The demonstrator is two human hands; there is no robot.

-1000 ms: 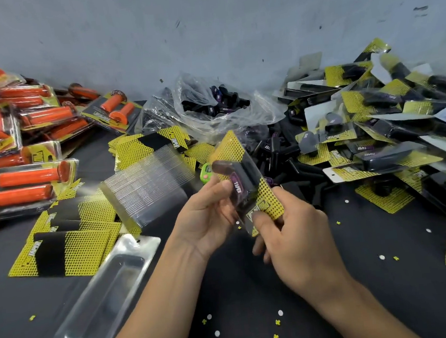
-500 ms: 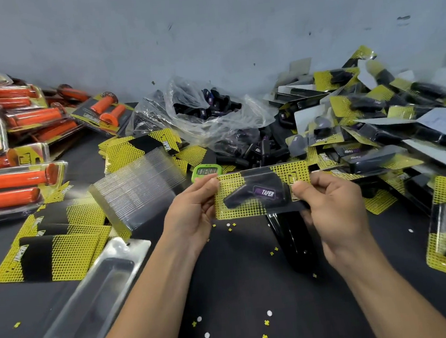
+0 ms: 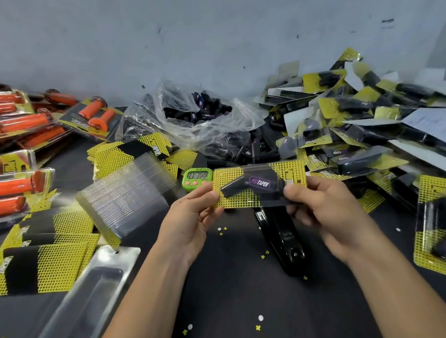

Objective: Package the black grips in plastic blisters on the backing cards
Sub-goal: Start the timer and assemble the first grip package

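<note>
Between both hands I hold a packaged unit flat and level above the dark table: a yellow dotted backing card [image 3: 233, 199] with a clear blister over a black grip [image 3: 253, 185] that bears a purple label. My left hand [image 3: 191, 221] pinches the card's left end. My right hand [image 3: 321, 208] pinches its right end. Loose black grips [image 3: 252, 149] lie heaped behind, some in a clear plastic bag [image 3: 183, 112]. A stack of clear blisters [image 3: 126, 200] stands to the left, beside spare backing cards [image 3: 46, 265].
An empty long blister [image 3: 75, 314] lies at the lower left. A black stapler [image 3: 283, 239] sits on the table under the card. A green timer [image 3: 197, 178] is just behind. Finished black packs [image 3: 376, 132] pile up on the right; orange-grip packs [image 3: 10, 151] on the left.
The pack was tilted on end a second ago; it has been turned flat and level, each hand at one end. Over the last half second it has barely moved.
</note>
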